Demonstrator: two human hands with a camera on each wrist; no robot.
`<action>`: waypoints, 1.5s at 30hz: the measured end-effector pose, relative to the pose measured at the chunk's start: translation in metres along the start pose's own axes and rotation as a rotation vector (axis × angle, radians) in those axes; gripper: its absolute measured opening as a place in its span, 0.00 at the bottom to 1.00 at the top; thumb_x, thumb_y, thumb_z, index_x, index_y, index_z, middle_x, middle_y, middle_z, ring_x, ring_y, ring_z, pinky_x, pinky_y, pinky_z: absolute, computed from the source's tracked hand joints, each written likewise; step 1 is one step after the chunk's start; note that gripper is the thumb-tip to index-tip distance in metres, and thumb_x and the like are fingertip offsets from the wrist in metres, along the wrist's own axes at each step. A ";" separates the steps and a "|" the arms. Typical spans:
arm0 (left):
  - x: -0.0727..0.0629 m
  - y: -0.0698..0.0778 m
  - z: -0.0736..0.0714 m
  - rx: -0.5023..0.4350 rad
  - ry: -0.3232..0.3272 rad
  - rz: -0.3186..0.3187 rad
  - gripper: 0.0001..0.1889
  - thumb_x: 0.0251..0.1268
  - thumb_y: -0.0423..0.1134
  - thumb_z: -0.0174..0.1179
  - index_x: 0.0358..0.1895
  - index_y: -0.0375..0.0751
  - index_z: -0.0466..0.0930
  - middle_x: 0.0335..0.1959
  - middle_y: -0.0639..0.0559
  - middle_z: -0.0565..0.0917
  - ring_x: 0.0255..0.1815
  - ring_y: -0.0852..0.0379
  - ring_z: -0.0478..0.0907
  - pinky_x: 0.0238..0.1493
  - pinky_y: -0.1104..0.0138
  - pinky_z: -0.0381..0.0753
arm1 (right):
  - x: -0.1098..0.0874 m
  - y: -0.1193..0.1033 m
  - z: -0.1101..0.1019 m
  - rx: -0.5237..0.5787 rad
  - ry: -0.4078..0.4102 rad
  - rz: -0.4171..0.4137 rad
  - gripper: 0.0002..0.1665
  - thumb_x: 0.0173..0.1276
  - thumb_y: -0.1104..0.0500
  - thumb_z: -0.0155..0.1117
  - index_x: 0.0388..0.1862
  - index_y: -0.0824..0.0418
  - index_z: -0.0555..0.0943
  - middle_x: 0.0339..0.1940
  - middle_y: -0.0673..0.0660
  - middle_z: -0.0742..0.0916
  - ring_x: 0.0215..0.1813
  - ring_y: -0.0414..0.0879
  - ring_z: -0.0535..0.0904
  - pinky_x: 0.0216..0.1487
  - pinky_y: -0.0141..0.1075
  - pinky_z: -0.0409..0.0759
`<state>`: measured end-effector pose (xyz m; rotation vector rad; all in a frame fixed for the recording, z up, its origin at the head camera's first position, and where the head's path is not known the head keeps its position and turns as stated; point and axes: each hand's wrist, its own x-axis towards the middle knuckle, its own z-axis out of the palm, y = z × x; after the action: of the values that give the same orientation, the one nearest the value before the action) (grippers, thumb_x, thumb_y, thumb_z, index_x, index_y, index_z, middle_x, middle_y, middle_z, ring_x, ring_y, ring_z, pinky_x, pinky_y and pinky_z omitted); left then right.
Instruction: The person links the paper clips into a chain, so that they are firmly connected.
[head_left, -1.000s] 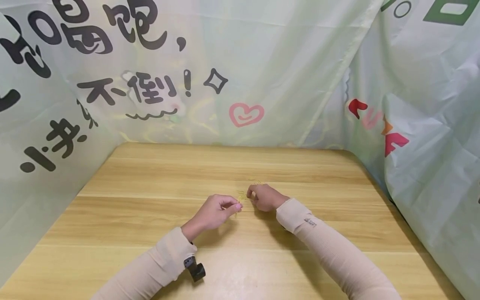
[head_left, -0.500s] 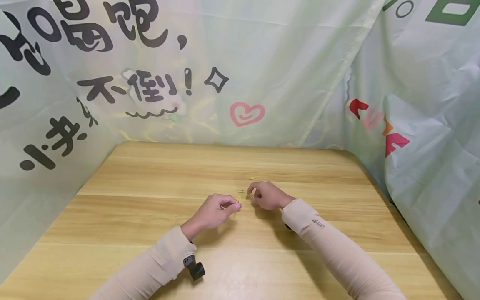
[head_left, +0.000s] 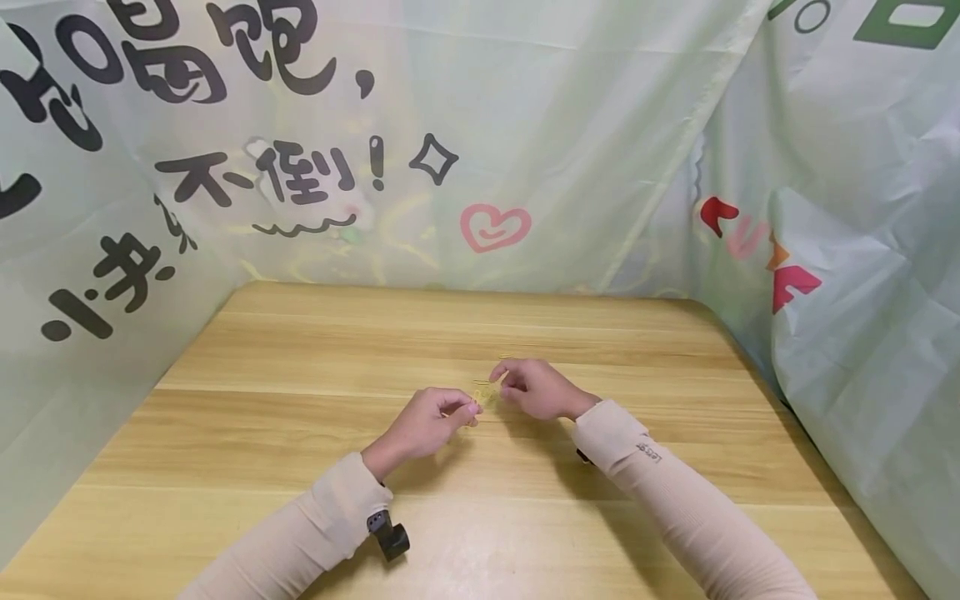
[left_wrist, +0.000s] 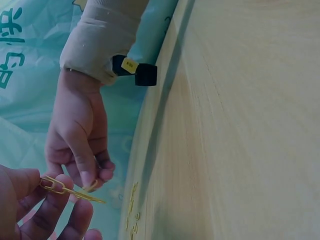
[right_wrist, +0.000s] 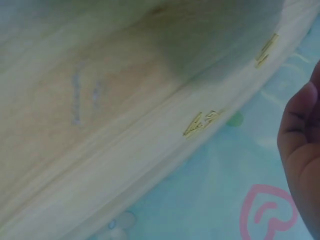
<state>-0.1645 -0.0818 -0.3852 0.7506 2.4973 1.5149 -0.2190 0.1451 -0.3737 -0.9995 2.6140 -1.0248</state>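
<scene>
My left hand [head_left: 427,423] pinches a short chain of linked yellow paper clips [left_wrist: 82,195] between thumb and fingers, over the middle of the table. The chain's end points toward my right hand [head_left: 542,389], which is just to the right. In the left wrist view, my right thumb and fingers pinch a single yellow paper clip [left_wrist: 91,186] close beside that end. Only part of the right hand shows at the edge of the right wrist view, its fingertips out of frame. Loose yellow paper clips [right_wrist: 201,125] lie on the table beyond the hands.
The wooden table [head_left: 300,333] carries another small group of paper clips [right_wrist: 267,50] apart from the first. A printed cloth curtain [head_left: 585,167] stands along the table's back and sides. A small black camera [head_left: 390,537] is strapped at the left wrist.
My right hand has come up from the loose clips on the table with a paper clip in its fingers. My left hand has stayed almost in place, holding the chain.
</scene>
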 end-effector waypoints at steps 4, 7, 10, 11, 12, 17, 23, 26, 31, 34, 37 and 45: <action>0.000 0.000 0.000 0.005 0.007 0.003 0.12 0.73 0.40 0.55 0.40 0.36 0.85 0.31 0.56 0.85 0.38 0.57 0.80 0.37 0.63 0.78 | -0.001 -0.002 0.000 0.038 0.010 -0.026 0.10 0.68 0.72 0.58 0.48 0.68 0.78 0.27 0.57 0.84 0.23 0.39 0.73 0.26 0.31 0.73; 0.001 -0.001 0.000 0.009 0.009 0.001 0.12 0.74 0.39 0.54 0.39 0.37 0.85 0.31 0.57 0.85 0.39 0.57 0.80 0.39 0.62 0.78 | -0.002 -0.005 -0.002 0.054 0.018 -0.036 0.11 0.68 0.72 0.59 0.49 0.69 0.78 0.28 0.59 0.85 0.27 0.46 0.78 0.27 0.32 0.75; 0.002 -0.002 0.001 0.013 0.012 0.000 0.12 0.74 0.39 0.54 0.37 0.37 0.85 0.32 0.57 0.85 0.41 0.57 0.80 0.41 0.61 0.78 | -0.003 -0.008 -0.004 0.073 0.030 -0.048 0.12 0.68 0.72 0.58 0.50 0.69 0.77 0.29 0.61 0.85 0.29 0.54 0.81 0.27 0.32 0.76; 0.002 -0.002 0.001 0.015 0.013 0.000 0.12 0.74 0.39 0.54 0.37 0.38 0.85 0.32 0.57 0.85 0.41 0.57 0.80 0.41 0.61 0.78 | -0.003 -0.009 -0.004 0.083 0.036 -0.055 0.12 0.68 0.73 0.58 0.50 0.70 0.77 0.29 0.61 0.85 0.30 0.56 0.81 0.27 0.32 0.76; 0.002 -0.002 0.001 0.016 0.014 -0.001 0.12 0.74 0.39 0.54 0.36 0.38 0.84 0.32 0.57 0.85 0.41 0.57 0.80 0.41 0.61 0.78 | -0.003 -0.010 -0.005 0.097 0.042 -0.060 0.12 0.68 0.73 0.58 0.49 0.69 0.78 0.29 0.62 0.85 0.31 0.58 0.81 0.28 0.32 0.76; 0.001 -0.002 0.001 0.012 0.015 -0.013 0.11 0.73 0.40 0.55 0.38 0.37 0.85 0.31 0.57 0.84 0.40 0.57 0.81 0.40 0.62 0.78 | -0.005 -0.013 -0.007 0.124 0.094 -0.072 0.06 0.65 0.73 0.62 0.37 0.64 0.77 0.27 0.55 0.83 0.30 0.50 0.80 0.34 0.35 0.78; 0.000 -0.002 0.001 0.004 0.010 -0.004 0.12 0.73 0.40 0.54 0.39 0.37 0.85 0.30 0.57 0.84 0.41 0.56 0.81 0.40 0.61 0.79 | -0.005 -0.015 -0.009 0.083 0.125 -0.051 0.05 0.64 0.71 0.62 0.35 0.62 0.78 0.22 0.48 0.78 0.24 0.40 0.72 0.30 0.34 0.74; 0.000 -0.003 0.001 0.011 0.010 0.013 0.12 0.74 0.40 0.54 0.38 0.37 0.85 0.31 0.57 0.85 0.41 0.56 0.81 0.41 0.61 0.79 | -0.005 -0.016 -0.009 0.056 0.119 -0.044 0.10 0.67 0.72 0.57 0.44 0.66 0.81 0.22 0.49 0.76 0.23 0.40 0.69 0.26 0.31 0.70; 0.001 -0.003 0.001 0.014 0.014 0.015 0.12 0.73 0.40 0.54 0.38 0.37 0.85 0.32 0.57 0.85 0.42 0.56 0.81 0.44 0.60 0.79 | -0.005 -0.017 -0.008 0.033 0.136 -0.021 0.10 0.70 0.70 0.55 0.44 0.65 0.82 0.25 0.49 0.77 0.26 0.41 0.71 0.28 0.33 0.73; 0.001 -0.003 0.001 0.012 0.013 0.004 0.12 0.73 0.39 0.54 0.39 0.37 0.85 0.31 0.57 0.85 0.41 0.57 0.81 0.44 0.60 0.79 | -0.005 -0.018 -0.008 0.038 0.170 -0.013 0.05 0.69 0.69 0.60 0.41 0.63 0.81 0.26 0.49 0.80 0.28 0.43 0.74 0.30 0.35 0.76; 0.002 -0.003 0.001 0.007 0.010 -0.002 0.12 0.74 0.39 0.54 0.40 0.37 0.85 0.31 0.57 0.85 0.39 0.56 0.81 0.40 0.62 0.78 | -0.004 -0.019 -0.007 0.059 0.202 -0.023 0.06 0.66 0.68 0.65 0.42 0.64 0.82 0.29 0.52 0.83 0.31 0.47 0.79 0.34 0.36 0.79; 0.003 -0.001 0.001 -0.062 0.004 -0.035 0.12 0.75 0.37 0.52 0.41 0.34 0.83 0.31 0.53 0.84 0.36 0.47 0.79 0.33 0.64 0.76 | -0.005 -0.025 -0.007 0.168 0.220 -0.047 0.10 0.66 0.70 0.64 0.46 0.68 0.82 0.34 0.63 0.86 0.38 0.62 0.84 0.38 0.35 0.82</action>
<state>-0.1673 -0.0796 -0.3856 0.6913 2.4409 1.5760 -0.2045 0.1385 -0.3531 -0.9628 2.6262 -1.4135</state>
